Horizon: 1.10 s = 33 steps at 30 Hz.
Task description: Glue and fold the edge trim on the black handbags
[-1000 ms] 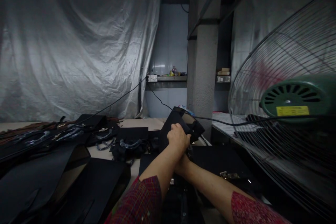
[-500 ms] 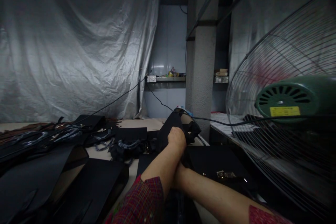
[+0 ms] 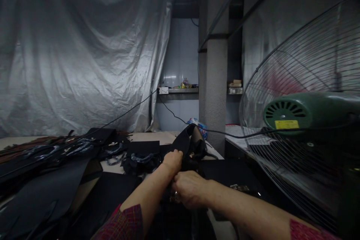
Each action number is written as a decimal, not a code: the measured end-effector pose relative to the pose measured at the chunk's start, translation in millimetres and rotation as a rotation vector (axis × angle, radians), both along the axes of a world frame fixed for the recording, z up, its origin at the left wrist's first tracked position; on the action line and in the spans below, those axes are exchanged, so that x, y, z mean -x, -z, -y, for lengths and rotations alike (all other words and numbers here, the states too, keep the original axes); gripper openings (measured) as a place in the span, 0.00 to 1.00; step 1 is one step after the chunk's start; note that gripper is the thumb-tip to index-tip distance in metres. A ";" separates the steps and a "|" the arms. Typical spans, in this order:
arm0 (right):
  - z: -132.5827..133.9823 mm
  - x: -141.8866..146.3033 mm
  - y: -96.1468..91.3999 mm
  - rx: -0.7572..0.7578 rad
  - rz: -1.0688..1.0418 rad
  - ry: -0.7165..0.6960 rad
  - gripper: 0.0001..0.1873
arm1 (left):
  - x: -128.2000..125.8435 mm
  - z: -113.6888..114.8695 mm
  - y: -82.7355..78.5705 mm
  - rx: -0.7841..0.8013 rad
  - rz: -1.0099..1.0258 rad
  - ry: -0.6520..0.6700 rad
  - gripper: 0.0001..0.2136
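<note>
My left hand (image 3: pixel 172 161) grips the edge of a black leather bag piece (image 3: pixel 189 144) that stands up from the table, with a small metal clasp showing on it. My right hand (image 3: pixel 189 189) is closed just below and in front, its fingers curled around the lower part of the same black piece. Both forearms reach in from the bottom in red checked sleeves. What the right fingers pinch is hidden in the dark.
Black leather panels (image 3: pixel 42 191) and wrapped bag handles (image 3: pixel 140 156) lie across the table at left. A large green fan (image 3: pixel 303 114) with a wire cage stands close on the right. A cable (image 3: pixel 126 110) runs to a socket on the back shelf. Silver plastic sheeting hangs behind.
Both hands have drawn back toward me and lower. The right hand, hidden under the left forearm before, now shows in front. The black piece has come down with them.
</note>
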State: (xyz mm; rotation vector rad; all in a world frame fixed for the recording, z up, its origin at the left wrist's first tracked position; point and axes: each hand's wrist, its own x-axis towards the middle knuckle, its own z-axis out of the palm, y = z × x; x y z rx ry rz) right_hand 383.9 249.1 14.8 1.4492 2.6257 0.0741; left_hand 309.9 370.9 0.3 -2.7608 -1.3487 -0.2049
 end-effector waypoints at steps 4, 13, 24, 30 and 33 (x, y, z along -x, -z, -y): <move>-7.6 -11.9 -17.5 -0.052 0.015 0.107 0.10 | 30.3 -6.3 8.2 0.019 0.050 0.008 0.17; -13.0 -29.3 -43.0 -0.216 -0.044 0.339 0.12 | 76.1 -25.2 19.2 0.044 0.537 -0.303 0.22; -14.8 -42.1 -87.2 -0.390 -0.130 0.428 0.12 | 96.8 -40.5 -34.6 -0.119 1.239 -0.327 0.12; 20.6 -20.6 -120.8 -0.485 -0.233 0.333 0.09 | 127.6 22.7 -85.8 -0.269 1.324 -0.067 0.09; 53.3 5.2 -138.2 -0.565 -0.327 0.276 0.11 | 153.4 67.3 -104.7 -0.337 1.288 -0.030 0.06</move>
